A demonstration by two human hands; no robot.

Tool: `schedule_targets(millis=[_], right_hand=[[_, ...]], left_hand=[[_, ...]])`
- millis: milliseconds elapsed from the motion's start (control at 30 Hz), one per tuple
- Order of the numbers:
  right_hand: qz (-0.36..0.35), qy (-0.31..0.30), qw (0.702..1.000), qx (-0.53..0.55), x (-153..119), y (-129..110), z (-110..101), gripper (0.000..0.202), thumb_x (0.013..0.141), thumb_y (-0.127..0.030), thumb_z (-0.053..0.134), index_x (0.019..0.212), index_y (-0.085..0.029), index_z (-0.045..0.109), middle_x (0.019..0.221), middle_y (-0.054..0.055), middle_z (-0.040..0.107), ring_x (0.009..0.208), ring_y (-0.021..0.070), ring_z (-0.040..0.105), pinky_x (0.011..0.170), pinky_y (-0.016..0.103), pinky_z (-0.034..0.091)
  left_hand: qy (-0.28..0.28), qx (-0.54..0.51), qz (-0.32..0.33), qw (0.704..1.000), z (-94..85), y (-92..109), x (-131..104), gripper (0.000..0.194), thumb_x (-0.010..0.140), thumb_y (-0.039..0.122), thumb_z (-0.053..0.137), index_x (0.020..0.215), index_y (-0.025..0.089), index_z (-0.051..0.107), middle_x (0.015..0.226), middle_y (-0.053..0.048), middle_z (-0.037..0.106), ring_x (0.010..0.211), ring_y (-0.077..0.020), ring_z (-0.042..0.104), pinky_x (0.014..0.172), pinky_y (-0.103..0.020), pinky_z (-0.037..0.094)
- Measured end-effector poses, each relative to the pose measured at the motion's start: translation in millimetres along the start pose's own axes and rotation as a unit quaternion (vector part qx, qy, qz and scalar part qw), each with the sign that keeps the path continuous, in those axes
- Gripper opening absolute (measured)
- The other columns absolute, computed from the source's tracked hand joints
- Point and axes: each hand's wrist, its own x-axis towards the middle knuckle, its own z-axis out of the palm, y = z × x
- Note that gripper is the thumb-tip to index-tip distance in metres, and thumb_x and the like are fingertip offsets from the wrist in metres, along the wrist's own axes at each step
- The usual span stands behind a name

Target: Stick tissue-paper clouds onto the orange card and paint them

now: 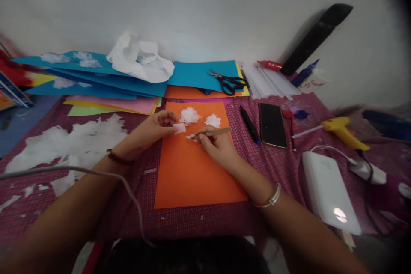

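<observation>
Toward the far edge of the orange sheet (192, 180), two white paper tufts (189, 115) sit side by side, one nearer the far left corner and the other nearer the right edge. Just on the near side of them, the left hand (162, 124) has its thumb and fingers pinched on a small white paper piece (180, 128), which juts from the fingertips toward the middle of the sheet. That hand reaches across the sheet's left edge, its forearm slanting up from the near left side of the checked cloth (180, 222).

The right hand (216, 143) is closed around a thin brown stick (223, 131) in a pen-like grip, just below the right tuft. The stick's handle points toward the sheet's right edge, and its other end meets a white scrap (189, 137) lying between the two hands, nearer the right fingertips. The right forearm crosses the near right corner of the sheet, the wrist bearing a pale bangle (273, 197).

Beyond the sheet's right edge lie a black marker (249, 124) and a phone (273, 125); past its left edge, torn white paper (80, 141) is spread over the cloth.
</observation>
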Motion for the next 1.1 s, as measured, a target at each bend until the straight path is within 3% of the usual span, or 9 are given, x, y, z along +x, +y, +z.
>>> schedule_targets(millis=[167,300,400,567,700,933,1100], right_hand=[[-0.008,0.011,0.999,-0.049,0,0,-3,0.017,0.093,-0.029,0.048,0.088,-0.023,0.063,0.081,0.002,0.065,0.074,0.0157,0.061,0.069,0.031,0.046],[-0.016,0.02,0.999,-0.041,1,-2,-5,0.016,0.093,-0.026,0.048,0.086,-0.022,0.062,0.08,0.002,0.065,0.075,0.0159,0.061,0.07,0.031,0.046],[-0.019,0.02,0.999,-0.027,1,-4,-5,0.016,0.093,-0.025,0.048,0.085,-0.022,0.061,0.082,0.002,0.065,0.077,0.0157,0.062,0.072,0.031,0.047],[-0.001,0.032,0.999,-0.017,1,-8,-7,0.017,0.093,-0.029,0.047,0.087,-0.022,0.061,0.08,0.002,0.064,0.072,0.0145,0.061,0.068,0.031,0.047],[0.002,0.055,0.998,-0.006,-1,-14,-10,0.019,0.095,-0.032,0.046,0.088,-0.022,0.061,0.079,0.002,0.064,0.067,0.0131,0.059,0.063,0.029,0.046],[-0.036,-0.03,0.994,-0.103,-3,-21,-6,0.022,0.097,-0.032,0.042,0.091,-0.023,0.061,0.086,0.003,0.067,0.078,0.0169,0.062,0.071,0.032,0.046],[-0.04,-0.057,0.981,-0.181,1,-26,-3,0.025,0.097,-0.03,0.04,0.093,-0.022,0.063,0.088,0.005,0.07,0.076,0.0181,0.064,0.067,0.032,0.045]], left_hand=[[-0.065,0.024,-0.031,0.997,-8.9,-8,-6,0.015,0.072,0.033,0.069,0.074,0.02,0.062,0.074,-0.001,0.068,0.067,-0.0148,0.062,0.065,-0.028,0.05],[-0.115,0.062,-0.003,0.991,-9.8,-7,-5,0.011,0.074,0.031,0.065,0.073,0.021,0.068,0.076,-0.001,0.071,0.073,-0.0162,0.064,0.071,-0.029,0.051],[-0.11,0.086,0.032,0.99,0.5,-4,0,0.012,0.075,0.031,0.061,0.074,0.021,0.069,0.079,-0.001,0.071,0.075,-0.0162,0.063,0.071,-0.028,0.05],[-0.108,0.08,0.034,0.99,20.7,-8,7,0.013,0.075,0.03,0.061,0.08,0.019,0.065,0.071,-0.001,0.067,0.066,-0.0153,0.062,0.063,-0.028,0.048],[-0.097,0.076,0.037,0.992,26.5,-13,9,0.014,0.073,0.028,0.061,0.084,0.02,0.061,0.075,-0.002,0.067,0.065,-0.0159,0.062,0.062,-0.029,0.049],[-0.106,0.062,0.046,0.991,28.2,-11,10,0.014,0.076,0.033,0.063,0.078,0.019,0.061,0.069,0.0,0.064,0.064,-0.014,0.059,0.06,-0.026,0.046],[-0.1,0.044,0.048,0.993,29.4,-18,12,0.017,0.075,0.035,0.065,0.08,0.019,0.062,0.075,-0.002,0.068,0.07,-0.0159,0.063,0.063,-0.027,0.048]])
